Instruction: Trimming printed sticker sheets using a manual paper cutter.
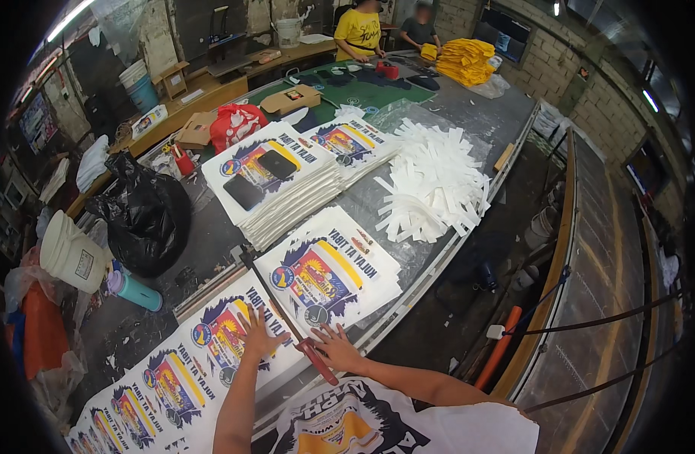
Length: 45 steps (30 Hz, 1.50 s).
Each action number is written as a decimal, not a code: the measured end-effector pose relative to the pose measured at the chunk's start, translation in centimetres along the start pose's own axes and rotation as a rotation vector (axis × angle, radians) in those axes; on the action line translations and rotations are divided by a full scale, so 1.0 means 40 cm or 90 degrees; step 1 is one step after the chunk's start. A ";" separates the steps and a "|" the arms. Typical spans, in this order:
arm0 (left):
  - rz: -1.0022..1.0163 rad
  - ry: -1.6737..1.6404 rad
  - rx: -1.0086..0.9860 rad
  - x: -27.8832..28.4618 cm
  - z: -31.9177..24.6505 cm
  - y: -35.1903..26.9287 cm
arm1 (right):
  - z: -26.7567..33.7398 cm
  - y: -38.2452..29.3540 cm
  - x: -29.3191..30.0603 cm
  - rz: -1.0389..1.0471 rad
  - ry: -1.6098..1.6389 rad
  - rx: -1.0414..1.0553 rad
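My left hand (259,336) lies flat with spread fingers on a long printed white strip (174,380) that repeats one colourful design. The strip runs off towards the lower left. My right hand (340,348) rests at the near edge of a stack of printed sheets (375,289), fingers apart, holding nothing. Between my hands, the lowered blade arm (268,286) of a guillotine-style cutter lies along the line between strip and stack. Its red handle (318,361) is right beside my right hand; whether they touch is hard to tell.
A tall sheet pile (290,210) bears two phones. White offcut strips (432,181) are heaped to the right. On the left are a black plastic bag (146,210), a teal bottle (134,290) and a bucket (72,249). Two people stand at the far end near yellow folded fabric (465,59).
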<state>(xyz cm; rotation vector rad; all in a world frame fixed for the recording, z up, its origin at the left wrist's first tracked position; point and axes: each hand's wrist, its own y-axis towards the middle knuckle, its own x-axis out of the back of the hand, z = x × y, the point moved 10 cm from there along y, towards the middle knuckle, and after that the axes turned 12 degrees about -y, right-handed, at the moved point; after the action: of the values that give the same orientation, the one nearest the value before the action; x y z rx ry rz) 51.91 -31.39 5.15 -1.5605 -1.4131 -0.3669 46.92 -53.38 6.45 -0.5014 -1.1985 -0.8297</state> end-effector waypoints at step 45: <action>-0.006 -0.003 -0.052 -0.058 0.011 -0.011 | -0.070 0.063 -0.149 0.216 0.574 -0.276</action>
<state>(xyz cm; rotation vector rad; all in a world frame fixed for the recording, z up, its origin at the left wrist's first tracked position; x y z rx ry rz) 50.70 -32.48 3.38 -1.6219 -1.4249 -0.4307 49.81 -52.15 0.13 -0.5663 -0.0942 -0.8747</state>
